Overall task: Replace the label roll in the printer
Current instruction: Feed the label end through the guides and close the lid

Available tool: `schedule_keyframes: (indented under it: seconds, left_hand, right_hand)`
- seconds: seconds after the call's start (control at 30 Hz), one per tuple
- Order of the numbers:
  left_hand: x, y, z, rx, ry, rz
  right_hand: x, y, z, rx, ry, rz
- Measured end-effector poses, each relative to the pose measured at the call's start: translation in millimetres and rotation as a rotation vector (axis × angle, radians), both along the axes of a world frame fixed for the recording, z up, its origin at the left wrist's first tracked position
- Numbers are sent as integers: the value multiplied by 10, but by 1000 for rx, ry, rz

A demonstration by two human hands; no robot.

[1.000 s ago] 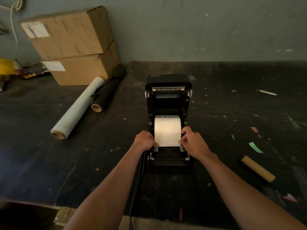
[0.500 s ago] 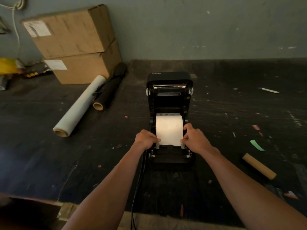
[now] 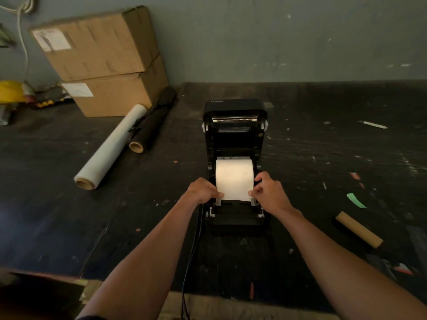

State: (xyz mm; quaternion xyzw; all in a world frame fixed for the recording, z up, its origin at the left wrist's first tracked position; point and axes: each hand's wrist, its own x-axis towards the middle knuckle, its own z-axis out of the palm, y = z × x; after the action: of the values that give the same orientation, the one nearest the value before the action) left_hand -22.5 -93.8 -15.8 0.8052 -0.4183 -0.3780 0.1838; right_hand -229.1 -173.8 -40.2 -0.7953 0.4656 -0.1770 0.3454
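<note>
printer: black printer (image 3: 234,139) stands mid-table (image 3: 69,215), lid tipped up and back, bay open toward me.
roll: white label roll (image 3: 233,175) sits down in the bay between the side guides, its loose end drawn forward toward the front slot.
left grip: my left hand (image 3: 203,190) pinches the left edge of the paper, fingers curled in.
right grip: my right hand (image 3: 269,190) pinches the right edge just the same.
done: new roll looks seated; a bare cardboard core (image 3: 358,228) lies well off to my right, i'd guess the spent one.
left to do: i reckon the leading edge wants feeding straight under the guides, then the lid comes down. it isn't shut yet.
watch: if the paper is pulled skewed, i'd expect a jam.
</note>
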Motion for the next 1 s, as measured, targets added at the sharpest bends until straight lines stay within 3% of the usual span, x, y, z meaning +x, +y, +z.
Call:
schedule_keyframes:
  seconds: [0.5,0.77,1.0]
  left_hand:
    - [0,-32,52,92,-62,-148]
    - [-16,38,-8,-58,120,45]
    - [-22,-23,82,36,100,-11]
  right_hand:
    - [40,15,96,25,145,28]
    - [103,-59,172,124,254,-10]
    - [60,2,157,121,12,-116]
